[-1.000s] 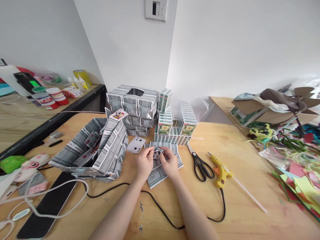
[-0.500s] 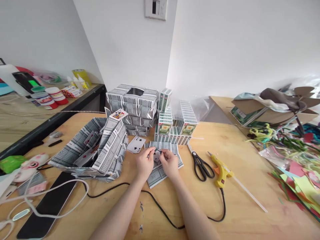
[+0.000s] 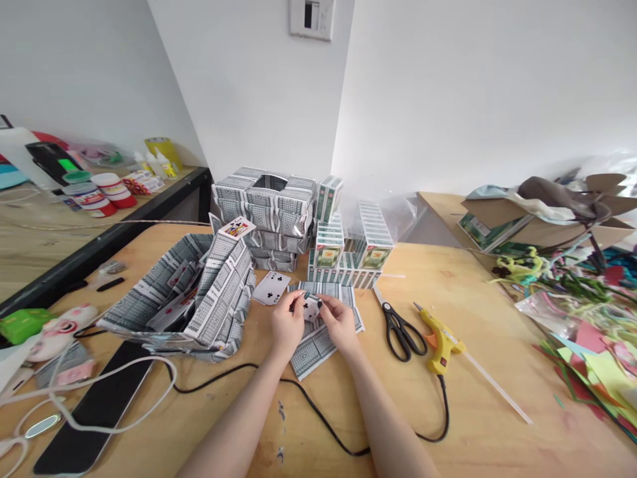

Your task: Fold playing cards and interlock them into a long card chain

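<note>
Between my two hands is a playing card with black club marks, its far edge bent over. My left hand pinches its left side and my right hand pinches its right side. Beneath them lies a flat panel of patterned card backs. A loose two of clubs lies face up just beyond my left hand. To the left stands an open basket made of folded cards, with loose cards inside and a face card on its edge.
Behind are a card-built box and stacked green card packs. Black-handled scissors and a yellow glue gun lie right. A black cable crosses under my forearms. A black phone-like slab lies left.
The card between my hands has tilted, showing more of its face, and my left fingers have shifted along its edge. The panel beneath has slid slightly toward me.
</note>
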Motion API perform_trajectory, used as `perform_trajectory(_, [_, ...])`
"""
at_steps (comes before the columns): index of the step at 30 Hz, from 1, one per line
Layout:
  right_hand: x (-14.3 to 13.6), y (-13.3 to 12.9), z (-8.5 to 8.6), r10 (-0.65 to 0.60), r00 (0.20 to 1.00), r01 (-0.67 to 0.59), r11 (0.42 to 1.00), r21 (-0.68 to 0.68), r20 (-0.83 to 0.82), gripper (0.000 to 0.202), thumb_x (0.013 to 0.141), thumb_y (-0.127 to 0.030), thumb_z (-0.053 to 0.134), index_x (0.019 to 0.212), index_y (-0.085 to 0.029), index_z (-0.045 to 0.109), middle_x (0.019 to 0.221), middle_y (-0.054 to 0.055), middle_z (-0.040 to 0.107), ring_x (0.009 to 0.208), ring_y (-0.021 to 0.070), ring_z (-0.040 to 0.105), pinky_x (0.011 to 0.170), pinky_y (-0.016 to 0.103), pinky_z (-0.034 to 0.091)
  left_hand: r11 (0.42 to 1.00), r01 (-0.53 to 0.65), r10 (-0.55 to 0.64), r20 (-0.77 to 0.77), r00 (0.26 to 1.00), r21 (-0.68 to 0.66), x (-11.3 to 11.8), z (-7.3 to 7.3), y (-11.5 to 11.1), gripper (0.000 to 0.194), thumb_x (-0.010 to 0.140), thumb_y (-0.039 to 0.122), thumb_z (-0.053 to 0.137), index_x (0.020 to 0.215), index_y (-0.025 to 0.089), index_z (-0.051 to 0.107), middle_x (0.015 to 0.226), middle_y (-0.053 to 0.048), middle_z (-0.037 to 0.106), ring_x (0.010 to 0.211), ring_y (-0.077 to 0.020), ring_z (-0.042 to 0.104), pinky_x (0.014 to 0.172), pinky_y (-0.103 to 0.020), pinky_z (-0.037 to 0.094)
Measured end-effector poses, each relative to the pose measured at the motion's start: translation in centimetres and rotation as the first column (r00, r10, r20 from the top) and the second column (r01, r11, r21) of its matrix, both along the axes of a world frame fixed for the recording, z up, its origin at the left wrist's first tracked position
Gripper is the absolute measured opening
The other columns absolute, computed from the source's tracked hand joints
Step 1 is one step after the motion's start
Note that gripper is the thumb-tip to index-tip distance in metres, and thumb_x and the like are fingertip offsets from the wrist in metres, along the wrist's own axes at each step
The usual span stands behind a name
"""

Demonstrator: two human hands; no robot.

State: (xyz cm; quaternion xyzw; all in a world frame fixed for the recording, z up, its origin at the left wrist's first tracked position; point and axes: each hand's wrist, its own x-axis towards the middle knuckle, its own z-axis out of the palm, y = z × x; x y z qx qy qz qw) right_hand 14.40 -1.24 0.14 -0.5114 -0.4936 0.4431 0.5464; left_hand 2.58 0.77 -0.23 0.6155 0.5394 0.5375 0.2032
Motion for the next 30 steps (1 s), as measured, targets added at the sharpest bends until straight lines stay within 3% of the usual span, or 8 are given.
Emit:
perform_trajectory(3, [0.2, 0.2, 0.0, 0.065, 0.991, -0.068, 0.997, -0.028, -0.117, 0.028, 0.071, -0.034, 0.056, 0.092, -0.016, 0.062, 0.075, 0.005, 0.066, 0.068, 0.0185, 0.060, 0.062, 0.030, 0.048, 0.999, 0.027, -0.025, 0.038, 0.999, -0.038, 0.0, 0.1, 0.0, 0.020, 0.078, 0.024, 0.047, 0.089, 0.017, 0.062, 0.085, -0.007, 0.067, 0.078, -0.0168, 0.062, 0.070, -0.028, 0.050])
perform_trajectory(7, [0.2, 0.6, -0.3, -0.019, 0.988, 0.012, 0.999, -0.051, -0.154, 0.026, 0.066, -0.038, 0.062, 0.079, -0.016, 0.060, 0.066, 0.004, 0.065, 0.059, 0.0163, 0.058, 0.057, 0.028, 0.048, 0.993, 0.117, -0.117, -0.005, 0.993, -0.016, -0.1, 0.2, 0.0, 0.021, 0.079, 0.024, 0.046, 0.093, 0.019, 0.062, 0.089, -0.006, 0.066, 0.082, -0.0167, 0.061, 0.074, -0.030, 0.049])
perform_trajectory(10, [0.2, 0.8, -0.7, -0.120, 0.986, 0.116, 0.992, -0.041, -0.115, 0.026, 0.066, -0.041, 0.061, 0.072, -0.015, 0.058, 0.059, 0.002, 0.061, 0.053, 0.0139, 0.055, 0.052, 0.025, 0.046, 0.984, 0.176, -0.176, -0.063, 0.982, 0.002, 0.0, 0.1, -0.1, 0.025, 0.080, 0.023, 0.046, 0.100, 0.020, 0.060, 0.094, -0.007, 0.064, 0.085, -0.0165, 0.060, 0.075, -0.029, 0.049])
perform_trajectory(15, [0.4, 0.7, -1.0, -0.261, 0.965, 0.261, 0.965, 0.000, 0.002, 0.026, 0.070, -0.042, 0.058, 0.070, -0.016, 0.057, 0.058, 0.000, 0.058, 0.052, 0.0130, 0.052, 0.051, 0.024, 0.043, 0.983, 0.183, -0.175, -0.183, 0.967, 0.029, 0.3, -0.2, -0.4, 0.031, 0.082, 0.021, 0.043, 0.111, 0.021, 0.053, 0.100, -0.007, 0.063, 0.088, -0.0169, 0.060, 0.075, -0.028, 0.049])
perform_trajectory(21, [0.3, 0.4, -0.7, -0.304, 0.946, 0.299, 0.952, 0.061, 0.109, 0.022, 0.074, -0.039, 0.053, 0.070, -0.018, 0.055, 0.060, 0.000, 0.056, 0.055, 0.0138, 0.052, 0.054, 0.024, 0.042, 0.978, 0.206, -0.178, -0.341, 0.923, 0.046, 0.5, -0.7, -0.6, 0.039, 0.082, 0.015, 0.039, 0.120, 0.020, 0.044, 0.110, -0.009, 0.059, 0.097, -0.0200, 0.058, 0.081, -0.033, 0.047])
perform_trajectory(26, [0.3, 0.3, -0.5, -0.309, 0.939, 0.305, 0.951, 0.051, 0.151, 0.020, 0.075, -0.037, 0.052, 0.070, -0.018, 0.055, 0.059, 0.000, 0.057, 0.054, 0.0138, 0.052, 0.052, 0.024, 0.041, 0.974, 0.226, -0.208, -0.315, 0.926, 0.024, 0.4, -0.6, -0.6, 0.050, 0.075, 0.002, 0.033, 0.120, 0.020, 0.042, 0.114, -0.007, 0.057, 0.104, -0.0179, 0.054, 0.085, -0.032, 0.046])
perform_trajectory(30, [0.2, 0.2, -0.5, -0.321, 0.926, 0.312, 0.947, 0.079, 0.198, 0.019, 0.076, -0.035, 0.051, 0.070, -0.018, 0.055, 0.060, 0.001, 0.058, 0.054, 0.0138, 0.053, 0.053, 0.023, 0.041, 0.979, 0.199, -0.187, -0.238, 0.953, 0.029, 0.4, -0.1, -0.8, 0.034, 0.078, 0.012, 0.039, 0.111, 0.018, 0.049, 0.106, -0.008, 0.060, 0.097, -0.0175, 0.057, 0.082, -0.030, 0.047])
